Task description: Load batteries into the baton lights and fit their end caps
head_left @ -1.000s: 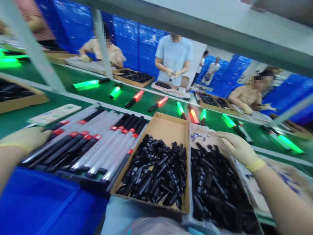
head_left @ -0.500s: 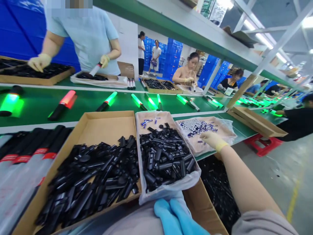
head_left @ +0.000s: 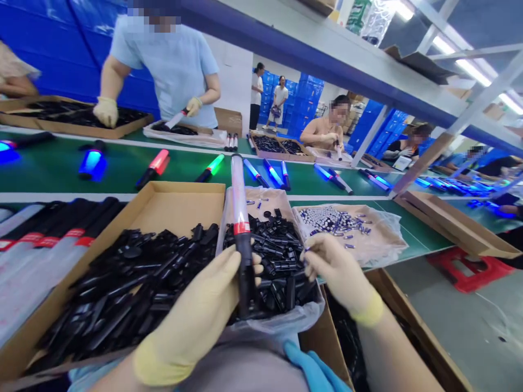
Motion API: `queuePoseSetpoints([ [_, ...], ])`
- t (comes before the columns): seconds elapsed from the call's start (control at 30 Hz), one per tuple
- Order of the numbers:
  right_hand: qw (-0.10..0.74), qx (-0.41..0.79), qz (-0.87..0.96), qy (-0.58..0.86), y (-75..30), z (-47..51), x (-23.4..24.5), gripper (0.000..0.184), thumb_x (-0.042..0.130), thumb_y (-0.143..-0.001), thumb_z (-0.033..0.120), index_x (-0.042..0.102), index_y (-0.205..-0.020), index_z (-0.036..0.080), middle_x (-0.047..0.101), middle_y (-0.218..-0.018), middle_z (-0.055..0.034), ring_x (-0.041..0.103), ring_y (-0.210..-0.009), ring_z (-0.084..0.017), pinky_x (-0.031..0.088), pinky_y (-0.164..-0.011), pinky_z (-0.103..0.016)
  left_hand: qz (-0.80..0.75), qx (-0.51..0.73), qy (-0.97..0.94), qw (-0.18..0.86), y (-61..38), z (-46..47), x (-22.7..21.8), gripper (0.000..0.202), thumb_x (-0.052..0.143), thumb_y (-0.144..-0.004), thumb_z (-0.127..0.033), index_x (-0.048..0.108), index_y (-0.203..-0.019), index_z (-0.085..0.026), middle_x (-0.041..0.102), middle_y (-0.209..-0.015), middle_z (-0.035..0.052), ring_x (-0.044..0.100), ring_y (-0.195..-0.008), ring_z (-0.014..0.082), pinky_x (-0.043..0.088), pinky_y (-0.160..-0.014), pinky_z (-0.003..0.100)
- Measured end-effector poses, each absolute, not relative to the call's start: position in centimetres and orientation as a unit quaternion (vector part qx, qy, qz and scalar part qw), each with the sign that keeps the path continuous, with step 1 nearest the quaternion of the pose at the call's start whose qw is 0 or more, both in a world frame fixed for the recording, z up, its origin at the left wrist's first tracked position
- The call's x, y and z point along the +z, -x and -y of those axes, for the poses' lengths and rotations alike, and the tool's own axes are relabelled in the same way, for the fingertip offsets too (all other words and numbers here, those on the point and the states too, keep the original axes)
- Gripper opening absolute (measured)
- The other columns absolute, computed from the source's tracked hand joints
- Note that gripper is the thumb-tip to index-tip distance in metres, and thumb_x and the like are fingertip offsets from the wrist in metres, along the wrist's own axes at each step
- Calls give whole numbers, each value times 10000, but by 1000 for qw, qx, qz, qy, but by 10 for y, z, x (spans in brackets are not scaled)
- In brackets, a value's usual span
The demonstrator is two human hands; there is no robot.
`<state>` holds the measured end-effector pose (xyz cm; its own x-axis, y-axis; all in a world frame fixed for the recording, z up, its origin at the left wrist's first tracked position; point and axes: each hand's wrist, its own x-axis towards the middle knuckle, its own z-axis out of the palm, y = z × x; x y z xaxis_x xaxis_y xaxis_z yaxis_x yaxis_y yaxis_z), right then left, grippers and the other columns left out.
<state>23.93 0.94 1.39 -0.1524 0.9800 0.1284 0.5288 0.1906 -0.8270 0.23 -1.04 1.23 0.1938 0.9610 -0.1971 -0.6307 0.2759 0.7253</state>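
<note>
My left hand [head_left: 204, 305], in a yellowish glove, is wrapped round the black handle of a light baton [head_left: 242, 242]. The baton stands nearly upright, unlit, with a clear tube above a red band. My right hand [head_left: 337, 275], gloved too, pinches a small purplish piece that looks like a battery, mostly hidden by the fingers. Behind that hand, a plastic-lined tray [head_left: 384, 231] holds many small batteries [head_left: 322, 219]. Under both hands lies a lined tray of black plastic parts [head_left: 281, 256], with a few loose batteries at its far end.
A cardboard box [head_left: 183, 198] of black parts stands at the left, beside stacked batons [head_left: 77, 237]. Lit batons [head_left: 92, 162] lie along the green conveyor [head_left: 49, 182]. Across it, a co-worker in light blue [head_left: 167, 71] handles a baton. A red stool [head_left: 466, 269] stands at the right.
My right hand has come back from the battery tray towards me. My left hand has entered view holding a baton. Most lit batons have turned from green to blue.
</note>
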Motion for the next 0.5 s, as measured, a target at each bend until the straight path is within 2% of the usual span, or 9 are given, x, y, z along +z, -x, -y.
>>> queuePoseSetpoints([
  [0.07,396,316,711,487,-216,15,11,118,549,-939,216,599,-1046,224,672,-872,-5,665,-728,-145,564,-669,-270,-318,542,-272,728,-15,9,6,251,650,-933,-343,703,-1110,-173,696,-1022,90,643,-974,218,564,-893,363],
  [0.17,401,223,774,437,-199,31,5,134,587,-915,124,638,-1002,212,682,-905,-25,658,-807,-157,548,-751,-280,-320,548,-294,715,-27,14,2,263,622,-952,-336,684,-1179,-219,700,-1094,75,628,-1053,207,558,-930,325],
  [0.3,401,139,813,399,-196,26,-2,53,621,-929,145,638,-953,190,657,-868,-39,641,-794,-171,538,-735,-286,-321,562,-287,706,-31,20,0,261,614,-954,-347,679,-1172,-219,708,-1092,82,640,-1056,203,572,-919,308],
  [0.5,467,187,787,358,-189,21,-6,48,694,-915,196,652,-935,186,648,-856,-20,628,-785,-148,521,-711,-253,-317,578,-273,701,-28,20,0,246,586,-970,-316,668,-1177,-212,704,-1103,86,644,-1069,204,580,-922,308],
])
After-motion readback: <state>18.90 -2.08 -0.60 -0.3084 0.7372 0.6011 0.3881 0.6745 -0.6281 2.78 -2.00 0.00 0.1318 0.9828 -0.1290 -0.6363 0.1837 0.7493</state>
